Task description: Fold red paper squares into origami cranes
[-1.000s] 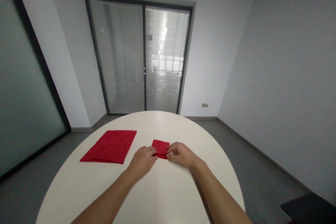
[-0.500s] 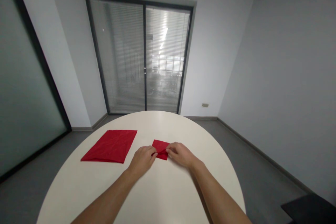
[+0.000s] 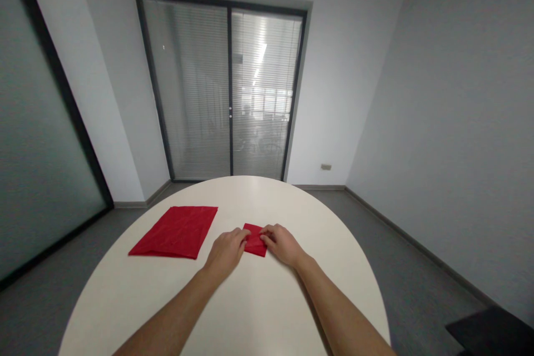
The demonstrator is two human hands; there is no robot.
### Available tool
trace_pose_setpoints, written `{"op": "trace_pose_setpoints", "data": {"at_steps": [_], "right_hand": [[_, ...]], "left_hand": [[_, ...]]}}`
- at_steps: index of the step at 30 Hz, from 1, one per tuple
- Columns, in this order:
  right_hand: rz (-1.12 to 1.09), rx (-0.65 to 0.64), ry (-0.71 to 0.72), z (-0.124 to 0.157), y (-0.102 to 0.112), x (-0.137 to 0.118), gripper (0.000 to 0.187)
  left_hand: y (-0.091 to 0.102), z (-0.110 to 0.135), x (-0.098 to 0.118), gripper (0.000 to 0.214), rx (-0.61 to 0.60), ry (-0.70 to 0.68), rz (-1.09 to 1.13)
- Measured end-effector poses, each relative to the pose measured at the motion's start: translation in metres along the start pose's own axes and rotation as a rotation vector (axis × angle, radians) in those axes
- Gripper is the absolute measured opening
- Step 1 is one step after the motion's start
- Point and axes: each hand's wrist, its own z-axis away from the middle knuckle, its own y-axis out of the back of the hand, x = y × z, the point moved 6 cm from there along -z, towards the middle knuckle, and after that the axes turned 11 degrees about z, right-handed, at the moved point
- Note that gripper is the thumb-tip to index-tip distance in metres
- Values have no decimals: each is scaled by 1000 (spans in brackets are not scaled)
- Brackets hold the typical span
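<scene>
While pale grey-white walls rise around the room, a dark-framed glass partition with horizontal blinds fills much of the far end. Nearer stands a round, cream-topped table. On its left side lies a large, four-sided folded red sheet of thin, creased material, near the left hand and well apart from the right. The bare left hand and the bare right hand face each other, fingers curled. Between them, on the tabletop, lies a small folded red square of similar-looking material; the left fingertips touch its left side, the right fingertips its right. Whether they pinch it or merely press on it, I cannot tell. A small rectangular beige plate sits low on the far wall.
</scene>
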Motion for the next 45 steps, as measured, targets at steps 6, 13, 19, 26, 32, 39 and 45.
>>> {"op": "trace_pose_setpoints", "data": {"at_steps": [6, 13, 19, 26, 32, 39, 45], "right_hand": [[16, 65, -23, -3, -3, 2, 20], [105, 77, 95, -2, 1, -9, 20], [149, 3, 228, 1, -2, -18, 27], [60, -1, 229, 2, -3, -11, 38], [68, -48, 213, 5, -8, -11, 39], [234, -15, 59, 1, -4, -3, 37], [233, 17, 133, 0, 4, -17, 25]], "left_hand": [[-5, 1, 6, 37, -87, -52, -33], [-10, 4, 8, 43, -107, -74, -40], [-8, 6, 12, 43, -104, -120, -37], [-4, 9, 24, 35, -113, -232, 25], [-5, 11, 27, 40, -166, -287, 133], [-10, 14, 22, 46, -188, -279, 110], [-8, 14, 23, 46, -179, -256, 33]]}}
